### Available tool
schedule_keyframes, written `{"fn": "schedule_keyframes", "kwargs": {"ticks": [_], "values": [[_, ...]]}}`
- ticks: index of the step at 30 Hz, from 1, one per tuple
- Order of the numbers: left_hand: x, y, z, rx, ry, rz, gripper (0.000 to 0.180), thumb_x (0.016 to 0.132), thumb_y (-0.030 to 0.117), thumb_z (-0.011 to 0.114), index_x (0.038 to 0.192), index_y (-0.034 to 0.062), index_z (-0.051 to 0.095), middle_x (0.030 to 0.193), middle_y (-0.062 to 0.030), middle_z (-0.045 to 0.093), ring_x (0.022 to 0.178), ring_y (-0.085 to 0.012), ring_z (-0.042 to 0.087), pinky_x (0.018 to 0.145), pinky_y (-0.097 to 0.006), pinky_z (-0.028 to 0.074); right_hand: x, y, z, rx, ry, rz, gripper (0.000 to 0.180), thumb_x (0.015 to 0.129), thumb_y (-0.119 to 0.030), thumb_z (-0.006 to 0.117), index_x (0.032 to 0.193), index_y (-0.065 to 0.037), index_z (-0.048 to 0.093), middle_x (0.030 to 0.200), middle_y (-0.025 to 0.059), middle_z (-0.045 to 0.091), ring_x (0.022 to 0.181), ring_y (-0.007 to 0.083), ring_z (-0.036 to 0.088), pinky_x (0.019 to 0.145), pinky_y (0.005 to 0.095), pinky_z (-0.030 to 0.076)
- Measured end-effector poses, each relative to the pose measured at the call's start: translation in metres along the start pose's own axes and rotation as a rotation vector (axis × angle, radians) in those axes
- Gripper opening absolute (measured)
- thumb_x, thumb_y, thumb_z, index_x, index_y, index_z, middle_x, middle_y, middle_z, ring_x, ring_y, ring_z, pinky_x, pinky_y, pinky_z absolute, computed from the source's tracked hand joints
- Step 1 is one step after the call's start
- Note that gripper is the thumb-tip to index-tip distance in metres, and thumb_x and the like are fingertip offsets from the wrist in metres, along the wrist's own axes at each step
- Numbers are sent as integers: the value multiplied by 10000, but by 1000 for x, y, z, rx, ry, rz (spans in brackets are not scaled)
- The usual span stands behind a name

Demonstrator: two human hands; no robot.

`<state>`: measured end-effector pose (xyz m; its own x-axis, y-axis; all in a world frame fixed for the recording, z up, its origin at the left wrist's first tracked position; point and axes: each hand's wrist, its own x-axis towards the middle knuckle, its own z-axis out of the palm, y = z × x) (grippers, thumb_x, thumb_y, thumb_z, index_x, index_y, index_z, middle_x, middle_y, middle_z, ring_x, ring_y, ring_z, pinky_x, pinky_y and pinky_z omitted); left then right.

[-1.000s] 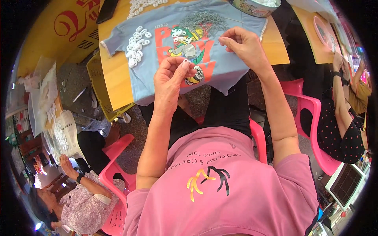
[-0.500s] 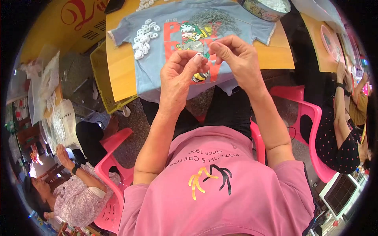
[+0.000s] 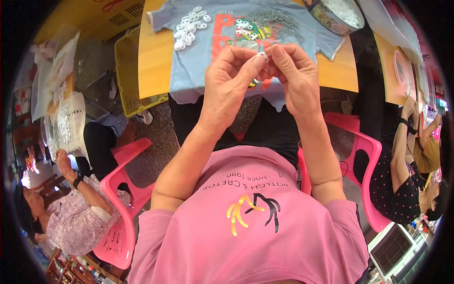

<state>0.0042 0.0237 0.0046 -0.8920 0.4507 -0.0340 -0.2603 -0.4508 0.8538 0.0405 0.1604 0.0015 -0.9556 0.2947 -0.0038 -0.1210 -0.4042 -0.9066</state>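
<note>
My left hand (image 3: 229, 80) and my right hand (image 3: 294, 75) are raised together in front of my chest, fingertips touching around a small white ring-shaped piece (image 3: 261, 57). Behind them a light blue printed t-shirt (image 3: 198, 61) lies spread on a wooden table (image 3: 153, 66). A heap of several small white ring pieces (image 3: 189, 28) rests on the shirt's left shoulder area, and a tangle of thin metal parts (image 3: 276, 26) lies on its right side.
A round tin (image 3: 333, 16) holding white pieces stands at the table's far right. A yellow crate (image 3: 126, 71) sits under the table at left. Pink plastic chairs (image 3: 120, 199) flank me. One seated person (image 3: 71, 208) works at left, another (image 3: 406, 180) at right.
Both hands rose from the shirt and came together near my chest; the right hand left the shirt's right side and now meets the left on the small white piece.
</note>
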Motion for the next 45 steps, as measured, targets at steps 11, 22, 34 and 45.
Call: {"fn": "schedule_keyframes", "kwargs": {"ticks": [11,22,34,45], "values": [[-6,5,1,52,-5,25,156,933,114,633,959,-17,553,846,-85,660,754,-117,642,660,-254,535,-7,-3,6,-112,-21,-46,150,926,-156,652,948,-8,649,783,38,652,682,96,609,611,235,507],[-8,3,3,203,40,115,112,934,63,613,939,-36,563,851,-96,675,781,-129,669,676,-247,550,-7,3,6,-170,-86,-135,101,937,-119,624,915,-21,638,862,45,634,747,105,611,655,253,519],[9,-7,-18,143,14,-9,153,922,131,647,945,-10,592,840,-68,664,730,-108,634,671,-242,527,3,8,2,-191,-32,69,179,948,-184,622,940,-7,644,836,55,662,725,117,649,696,263,556],[7,-1,-26,24,-1,-92,185,907,165,667,962,1,602,816,-46,632,724,-111,600,673,-249,500,12,-6,-12,-713,-211,-199,214,987,-194,554,1024,6,620,894,50,638,780,107,611,703,230,506]]}}
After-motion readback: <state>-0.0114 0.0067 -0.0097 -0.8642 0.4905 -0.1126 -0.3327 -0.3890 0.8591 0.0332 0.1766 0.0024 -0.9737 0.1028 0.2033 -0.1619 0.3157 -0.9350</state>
